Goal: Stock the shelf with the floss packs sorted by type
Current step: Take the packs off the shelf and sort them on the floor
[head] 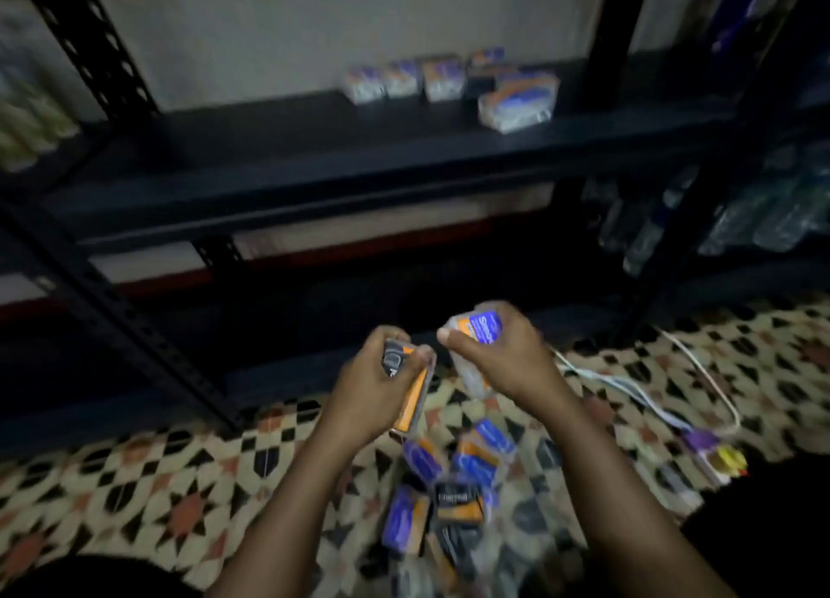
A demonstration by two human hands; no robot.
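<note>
Holding one pack per hand lets you compare types before shelving: your left hand [368, 386] curls round a black-and-orange plastic floss pack [411, 384], its long axis running down and slightly right from your fingers, while your right hand [498, 355] grips a blue-and-orange clear-wrapped floss pack [483, 328], blue label tilted up towards the shelf. Below both wrists lies the loose heap of mixed floss packs [453, 485] on the patterned tile floor [134, 498]; beyond your knuckles, the black metal shelf [314, 157] carries a row of blue-and-orange packs [444, 81].
</note>
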